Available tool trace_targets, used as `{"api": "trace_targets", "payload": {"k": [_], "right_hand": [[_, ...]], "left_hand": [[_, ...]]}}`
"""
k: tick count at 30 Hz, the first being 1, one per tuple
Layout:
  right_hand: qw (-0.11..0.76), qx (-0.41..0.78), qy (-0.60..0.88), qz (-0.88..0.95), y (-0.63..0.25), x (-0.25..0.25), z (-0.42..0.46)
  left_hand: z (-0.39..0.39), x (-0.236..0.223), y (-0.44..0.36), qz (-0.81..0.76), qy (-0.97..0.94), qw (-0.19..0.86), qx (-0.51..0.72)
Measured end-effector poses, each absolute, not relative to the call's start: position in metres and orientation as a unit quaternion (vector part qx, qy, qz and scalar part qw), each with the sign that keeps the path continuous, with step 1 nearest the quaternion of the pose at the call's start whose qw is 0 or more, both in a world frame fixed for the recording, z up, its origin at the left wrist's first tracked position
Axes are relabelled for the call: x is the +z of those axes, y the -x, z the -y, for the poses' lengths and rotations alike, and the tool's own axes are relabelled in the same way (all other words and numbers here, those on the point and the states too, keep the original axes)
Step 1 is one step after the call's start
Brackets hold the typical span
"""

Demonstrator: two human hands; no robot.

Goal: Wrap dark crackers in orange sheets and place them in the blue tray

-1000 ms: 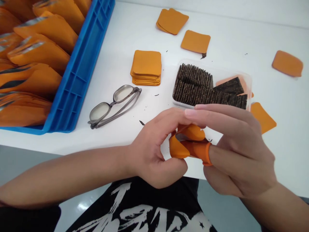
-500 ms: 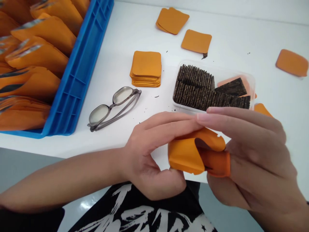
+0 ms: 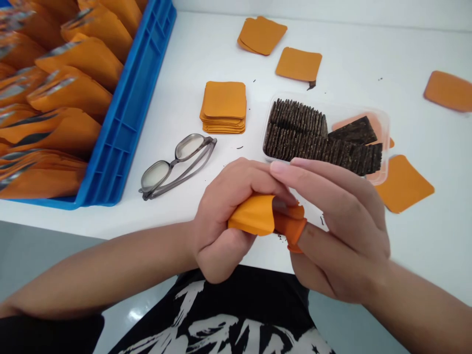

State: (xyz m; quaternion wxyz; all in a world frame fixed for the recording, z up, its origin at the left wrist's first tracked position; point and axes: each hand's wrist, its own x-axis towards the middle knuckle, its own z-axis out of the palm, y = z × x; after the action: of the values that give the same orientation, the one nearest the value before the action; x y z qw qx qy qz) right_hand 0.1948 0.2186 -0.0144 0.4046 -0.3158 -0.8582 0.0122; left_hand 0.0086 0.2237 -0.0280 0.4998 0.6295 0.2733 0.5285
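Note:
My left hand (image 3: 219, 209) is closed around a small orange pouch (image 3: 252, 216), its mouth bowed apart and facing right. My right hand (image 3: 344, 236) meets it from that side, with orange finger cots (image 3: 297, 233) at the pouch mouth. Its cotted fingertips are pressed close together there; whatever they pinch is hidden. The other right fingers stretch out over the top and touch the left fingers. Just beyond the hands stands a clear plastic box (image 3: 385, 128) with rows of thin dark brown squares (image 3: 298, 128) on edge.
A stack of orange pouches (image 3: 224, 101) and folded glasses (image 3: 171, 167) lie left of the box. Loose pouches (image 3: 403, 184) are scattered around, one at far right (image 3: 448, 91). A blue crate (image 3: 127, 113) full of larger orange bags (image 3: 70, 93) stands left.
Both hands and the pouch have shifted left and slightly up. My left fingers have curled tighter around the pouch. A loose pouch beside the box is now more fully uncovered.

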Motion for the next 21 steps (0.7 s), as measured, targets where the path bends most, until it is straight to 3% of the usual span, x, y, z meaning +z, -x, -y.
{"api": "trace_targets", "payload": {"k": [4,11,21], "right_hand": [[0.399,0.016,0.331,0.855,-0.193,-0.019,-0.217],[0.368,0.046,0.327,0.870,-0.191,-0.021,-0.218],[0.458,0.009,0.295,0.838,-0.199,-0.018,-0.218]], "left_hand": [[-0.222,-0.032,-0.009,-0.298,-0.604,0.517,0.528],[-0.238,-0.040,-0.008,-0.232,-0.728,0.420,0.491],[-0.235,-0.031,-0.006,-0.230,-0.677,0.474,0.514]]}}
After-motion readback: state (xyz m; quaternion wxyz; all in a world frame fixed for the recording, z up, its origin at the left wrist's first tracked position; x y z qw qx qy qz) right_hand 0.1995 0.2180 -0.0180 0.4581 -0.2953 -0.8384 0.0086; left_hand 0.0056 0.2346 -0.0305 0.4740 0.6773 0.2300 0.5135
